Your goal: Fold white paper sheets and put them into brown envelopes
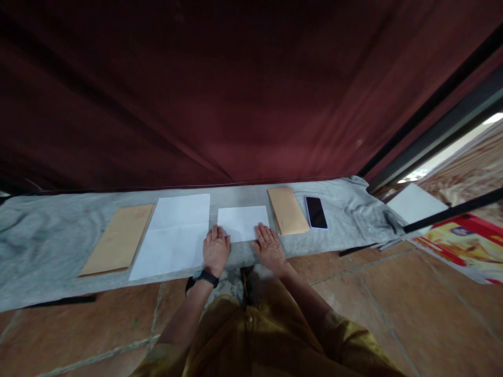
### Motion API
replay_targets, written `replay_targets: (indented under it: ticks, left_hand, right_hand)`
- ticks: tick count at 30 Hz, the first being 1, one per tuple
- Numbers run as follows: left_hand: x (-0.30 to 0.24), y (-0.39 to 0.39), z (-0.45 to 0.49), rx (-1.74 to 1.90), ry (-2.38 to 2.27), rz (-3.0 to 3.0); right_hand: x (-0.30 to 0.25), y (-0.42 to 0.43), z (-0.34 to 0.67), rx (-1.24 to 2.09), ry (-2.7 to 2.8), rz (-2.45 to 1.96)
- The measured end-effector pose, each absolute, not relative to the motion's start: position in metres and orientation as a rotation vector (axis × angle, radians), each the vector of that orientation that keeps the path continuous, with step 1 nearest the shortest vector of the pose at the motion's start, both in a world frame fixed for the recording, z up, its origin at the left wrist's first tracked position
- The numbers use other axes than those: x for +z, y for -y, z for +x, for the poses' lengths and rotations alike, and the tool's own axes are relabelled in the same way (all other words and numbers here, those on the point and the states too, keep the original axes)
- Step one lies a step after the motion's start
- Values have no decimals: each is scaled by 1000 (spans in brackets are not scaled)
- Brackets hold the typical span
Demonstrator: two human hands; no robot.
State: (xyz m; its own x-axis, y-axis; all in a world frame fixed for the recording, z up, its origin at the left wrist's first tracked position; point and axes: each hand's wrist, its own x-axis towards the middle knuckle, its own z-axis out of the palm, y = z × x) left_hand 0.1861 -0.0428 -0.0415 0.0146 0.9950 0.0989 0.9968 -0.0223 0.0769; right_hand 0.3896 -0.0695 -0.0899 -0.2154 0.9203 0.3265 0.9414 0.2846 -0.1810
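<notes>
A small folded white paper (pixel 243 221) lies on the grey cloth (pixel 47 235) in front of me. My left hand (pixel 216 248) rests flat at its near left corner, fingers stretched out, a black watch on the wrist. My right hand (pixel 269 246) lies flat at its near right corner, fingers spread. Both hands touch the paper's near edge and hold nothing. Just left of my left hand lies a larger white sheet (pixel 173 234) with fold creases.
A brown envelope (pixel 118 239) lies at the left of the cloth, another brown envelope (pixel 287 210) at the right, with a black phone (pixel 316 212) beside it. A dark red curtain (pixel 236 89) hangs behind. White board (pixel 415 203) and colourful print (pixel 467 245) lie on the tiled floor at right.
</notes>
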Motion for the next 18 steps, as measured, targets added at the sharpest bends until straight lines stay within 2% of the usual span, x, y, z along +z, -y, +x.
replay_targets:
  ticks: [5,12,18]
  left_hand:
    - [-42,43,181,-237,2189,-2226]
    - [-54,36,197,-506,2017,-2407]
    - [-67,34,203,-455,2176,-2320]
  right_hand:
    - [-90,76,398,-94,2139,-1732]
    - [-66,39,372,84,2144,-1689]
    - [-75,2,348,99,2185,-1676]
